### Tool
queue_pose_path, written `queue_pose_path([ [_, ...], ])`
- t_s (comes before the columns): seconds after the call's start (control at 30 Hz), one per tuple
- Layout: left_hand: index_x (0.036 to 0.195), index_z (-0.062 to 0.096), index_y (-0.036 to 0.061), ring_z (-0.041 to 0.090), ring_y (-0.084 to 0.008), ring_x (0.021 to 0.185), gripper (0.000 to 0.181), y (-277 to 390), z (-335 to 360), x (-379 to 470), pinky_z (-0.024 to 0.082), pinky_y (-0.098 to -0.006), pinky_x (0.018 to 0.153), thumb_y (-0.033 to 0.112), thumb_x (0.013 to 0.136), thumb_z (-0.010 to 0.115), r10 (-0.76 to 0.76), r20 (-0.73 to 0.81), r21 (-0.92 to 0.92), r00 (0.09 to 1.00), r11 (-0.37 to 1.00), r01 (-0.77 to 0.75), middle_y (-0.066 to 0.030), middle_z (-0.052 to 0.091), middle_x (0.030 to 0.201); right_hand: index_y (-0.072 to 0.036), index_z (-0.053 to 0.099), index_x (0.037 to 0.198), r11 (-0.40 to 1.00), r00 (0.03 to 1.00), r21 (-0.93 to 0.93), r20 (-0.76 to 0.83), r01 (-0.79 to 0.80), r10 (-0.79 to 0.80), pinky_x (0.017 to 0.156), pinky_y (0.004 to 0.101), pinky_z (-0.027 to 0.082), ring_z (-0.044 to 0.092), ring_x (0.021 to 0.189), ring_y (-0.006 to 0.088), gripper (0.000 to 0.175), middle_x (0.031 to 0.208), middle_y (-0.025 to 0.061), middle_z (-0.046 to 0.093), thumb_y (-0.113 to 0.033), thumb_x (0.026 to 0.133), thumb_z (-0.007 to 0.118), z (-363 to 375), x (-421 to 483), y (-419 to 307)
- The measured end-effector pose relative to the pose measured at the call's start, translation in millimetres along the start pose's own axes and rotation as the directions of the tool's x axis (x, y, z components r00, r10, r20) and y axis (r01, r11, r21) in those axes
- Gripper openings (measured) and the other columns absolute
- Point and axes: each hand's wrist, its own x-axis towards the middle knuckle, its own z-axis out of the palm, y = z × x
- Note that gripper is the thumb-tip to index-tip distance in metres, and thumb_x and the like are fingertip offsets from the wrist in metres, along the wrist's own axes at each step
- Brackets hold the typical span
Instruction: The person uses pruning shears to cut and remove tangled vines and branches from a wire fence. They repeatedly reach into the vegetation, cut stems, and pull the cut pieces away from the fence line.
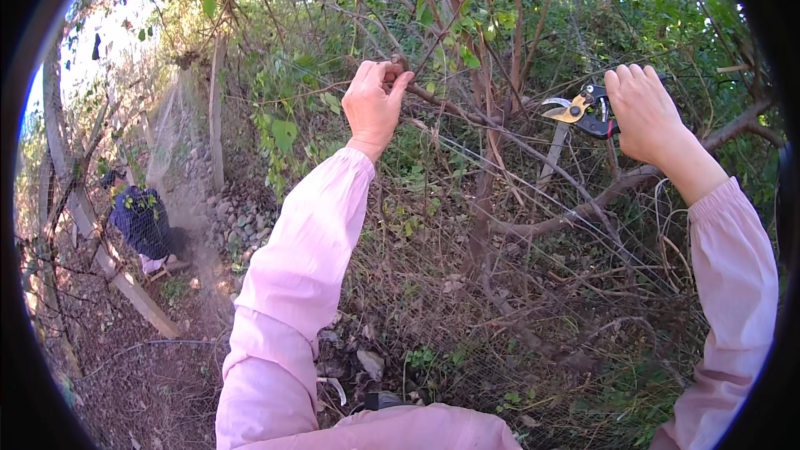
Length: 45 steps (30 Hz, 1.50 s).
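Observation:
My left hand (374,106) is raised in front of me, its fingers and thumb closed around the end of a thin brown branch (447,104). That branch runs right towards a shrub with several upright stems (481,69). Off to the right, my right hand (644,114) grips a pair of bypass pruning shears (581,111). The blades point left and stand slightly apart, with no stem between them. Black handles with a red accent show beside my fingers; the rest is hidden in the hand.
Wire (544,184) crosses below the branch, near a thick, bent limb (581,209). Fine netting and dry stalks cover the slope. At left, another person (140,219) crouches behind netting, near a leaning wooden post (125,281) and a stone pile (240,215).

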Motion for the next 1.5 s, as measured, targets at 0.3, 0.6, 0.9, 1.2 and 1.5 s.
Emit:
queue_pose_path([
  [0.3,0.072,0.062,0.0094,0.057,-0.0158,0.059,0.018,-6,17,10,0.043,-0.0284,0.052,0.020,0.065,0.074,-0.157,-0.043,-0.064,0.987,0.986,0.154,0.0002,0.055,0.068,-0.002,0.049,0.086,0.995,0.999,-0.093,0.046,0.023,-0.019,0.080,0.0342,0.039,0.049,0.088,0.0253,0.039,0.086,0.0106,0.051,-0.009,0.052,0.068,-3,23,-8],
  [0.6,0.070,0.066,0.0086,0.056,-0.0129,0.059,0.016,-16,34,50,0.043,-0.0268,0.055,0.020,0.064,0.075,-0.275,0.099,-0.069,0.956,0.957,0.282,0.0000,0.059,0.068,-0.002,0.050,0.090,0.991,0.995,-0.134,0.100,0.021,-0.007,0.082,0.0352,0.039,0.050,0.092,0.0253,0.042,0.090,0.0103,0.052,-0.012,0.054,0.068,11,75,-15],
  [0.9,0.068,0.065,0.0080,0.059,-0.0256,0.075,0.021,-27,64,86,0.044,-0.0363,0.067,0.026,0.063,0.075,-0.360,0.189,-0.111,0.914,0.917,0.384,-0.0067,0.061,0.079,-0.002,0.051,0.096,0.980,0.963,-0.193,0.269,0.040,0.014,0.090,0.0445,0.036,0.050,0.096,0.0255,0.048,0.093,0.0103,0.054,-0.018,0.055,0.069,59,91,-15],
  [1.2,0.064,0.063,0.0078,0.060,-0.0297,0.075,0.020,-36,93,105,0.043,-0.0393,0.067,0.023,0.062,0.076,-0.385,0.219,-0.195,0.896,0.883,0.427,-0.0099,0.062,0.075,0.002,0.047,0.105,0.992,0.931,0.066,0.356,-0.106,0.076,0.096,0.0658,0.019,0.045,0.108,0.0319,0.047,0.105,0.0168,0.051,-0.014,0.062,0.059,124,83,-67],
  [1.5,0.066,0.065,0.0124,0.061,-0.0244,0.070,0.021,-41,108,117,0.044,-0.0365,0.066,0.031,0.063,0.076,-0.355,0.250,-0.122,0.901,0.911,0.393,-0.0056,0.064,0.068,0.003,0.044,0.109,0.959,0.954,0.186,0.248,-0.215,0.166,0.101,0.0608,0.009,0.039,0.112,0.0357,0.048,0.109,0.0196,0.046,-0.009,0.064,0.052,141,119,-114],
])
